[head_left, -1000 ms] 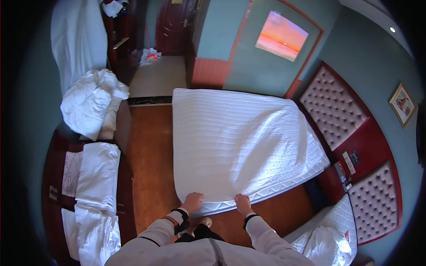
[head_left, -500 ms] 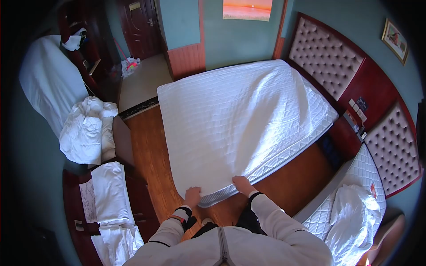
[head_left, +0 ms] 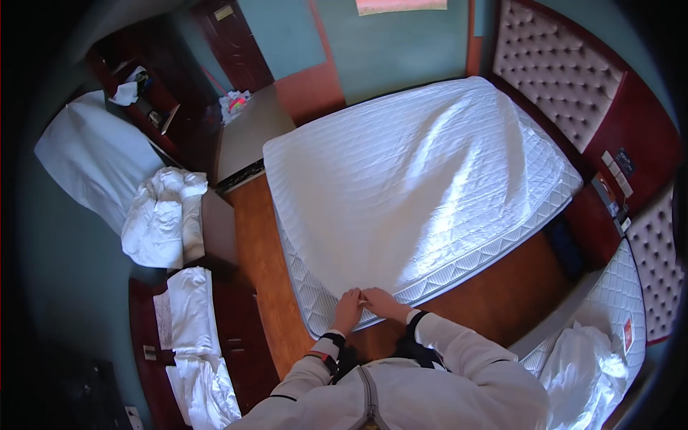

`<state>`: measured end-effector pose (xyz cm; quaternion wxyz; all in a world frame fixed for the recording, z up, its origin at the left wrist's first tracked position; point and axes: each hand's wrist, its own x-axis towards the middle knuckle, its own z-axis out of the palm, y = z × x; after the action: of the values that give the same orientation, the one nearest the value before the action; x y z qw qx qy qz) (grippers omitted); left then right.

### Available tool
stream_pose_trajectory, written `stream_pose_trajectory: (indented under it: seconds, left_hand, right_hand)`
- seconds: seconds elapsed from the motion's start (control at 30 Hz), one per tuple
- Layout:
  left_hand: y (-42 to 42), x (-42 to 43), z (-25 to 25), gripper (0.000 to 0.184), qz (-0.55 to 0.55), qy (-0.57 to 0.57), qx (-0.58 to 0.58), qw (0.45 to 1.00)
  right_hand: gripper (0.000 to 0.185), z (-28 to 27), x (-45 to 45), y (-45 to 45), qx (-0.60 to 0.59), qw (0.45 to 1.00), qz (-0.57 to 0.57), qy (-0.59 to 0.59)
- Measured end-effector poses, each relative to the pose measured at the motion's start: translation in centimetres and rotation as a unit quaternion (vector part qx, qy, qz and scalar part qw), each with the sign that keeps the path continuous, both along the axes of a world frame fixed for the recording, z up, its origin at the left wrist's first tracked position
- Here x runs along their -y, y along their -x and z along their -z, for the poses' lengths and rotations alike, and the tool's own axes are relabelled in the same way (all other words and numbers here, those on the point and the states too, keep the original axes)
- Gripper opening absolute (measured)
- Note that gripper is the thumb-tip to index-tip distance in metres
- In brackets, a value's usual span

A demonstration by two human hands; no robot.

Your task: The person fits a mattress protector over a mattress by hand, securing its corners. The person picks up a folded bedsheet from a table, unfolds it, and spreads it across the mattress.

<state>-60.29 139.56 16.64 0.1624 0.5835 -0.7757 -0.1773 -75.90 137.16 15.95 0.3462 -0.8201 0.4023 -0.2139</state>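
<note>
A white quilted mattress pad (head_left: 344, 193) lies loosely over a mattress (head_left: 473, 259), with folds running up from its near edge. My left hand (head_left: 349, 310) is closed on that edge near the mattress's front corner. Right beside it, almost touching, my right hand (head_left: 385, 304) pinches the same edge. The pad is gathered between the two hands. To the left of my hands, the mattress's patterned corner shows bare. The fingertips are partly hidden by the backs of the hands.
A second bed (head_left: 618, 308) with crumpled white bedding (head_left: 584, 369) stands at the right. White linen (head_left: 195, 312) lies on a dark red cabinet at the left, below a bundled duvet (head_left: 161, 215). Tufted headboards (head_left: 555, 68) line the right wall. Wooden floor (head_left: 261, 265) runs beside the bed.
My hands have come together, the left moving right and drawing the pad's edge inward. The mattress's front left corner is now uncovered. The view has shifted and tilted slightly.
</note>
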Motion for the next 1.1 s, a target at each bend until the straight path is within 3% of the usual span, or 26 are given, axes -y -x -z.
stream_pose_trajectory:
  seconds: [0.1,0.2,0.3,0.4,0.53,0.6,0.63,0.7,0.77,0.83,0.93,0.97,1.1]
  left_hand:
    - [0.0,0.5,-2.1,0.012,-0.017,-0.042,0.049,0.998]
    - [-0.8,-0.1,-3.9,0.01,-0.007,-0.059,0.08,0.995]
    - [-1.2,-0.5,-4.1,0.01,0.018,-0.064,0.138,0.988]
    - [-1.5,-0.7,-2.9,0.014,0.103,-0.077,0.204,0.97]
    - [-1.4,-0.4,1.2,0.019,0.152,-0.111,0.224,0.956]
    - [-1.1,-0.1,4.0,0.022,0.146,-0.158,0.233,0.949]
    - [0.0,0.8,2.9,0.034,0.15,-0.206,0.24,0.937]
    - [2.6,2.1,1.9,0.043,0.165,-0.066,0.168,0.97]
    - [6.4,3.9,-0.5,0.051,0.2,0.039,0.018,0.979]
    - [9.7,4.8,-3.5,0.039,0.229,0.1,-0.015,0.968]
    - [11.3,4.6,-2.5,0.031,0.232,-0.116,0.085,0.962]
    - [10.9,4.3,-0.4,0.021,0.235,-0.088,0.065,0.966]
    - [9.4,3.6,-0.9,0.018,0.236,-0.097,0.062,0.965]
  right_hand:
    - [0.011,0.9,1.1,2.2,-0.017,0.995,-0.009,0.095]
    - [0.011,3.3,2.7,4.5,-0.105,0.988,0.07,0.092]
    - [0.013,4.5,3.9,7.1,-0.154,0.982,0.073,0.077]
    - [0.017,5.5,2.7,8.8,-0.225,0.973,-0.012,-0.057]
    - [0.018,5.6,-0.5,10.3,-0.241,0.965,0.056,-0.085]
    - [0.017,5.0,-1.3,11.0,-0.183,0.975,0.096,-0.077]
    - [0.017,4.5,-1.4,11.2,-0.158,0.979,0.111,-0.061]
    - [0.019,0.0,-1.5,11.3,-0.141,0.977,0.13,-0.095]
    - [0.019,-0.6,-1.7,11.4,-0.119,0.979,0.153,-0.069]
    - [0.019,-0.4,-1.8,10.9,-0.119,0.976,0.169,-0.072]
    - [0.019,0.1,-1.6,10.5,-0.152,0.97,0.166,-0.093]
    - [0.019,0.0,-1.8,10.3,-0.159,0.97,0.161,-0.092]
    - [0.018,0.4,-1.6,9.9,-0.116,0.985,0.119,-0.048]
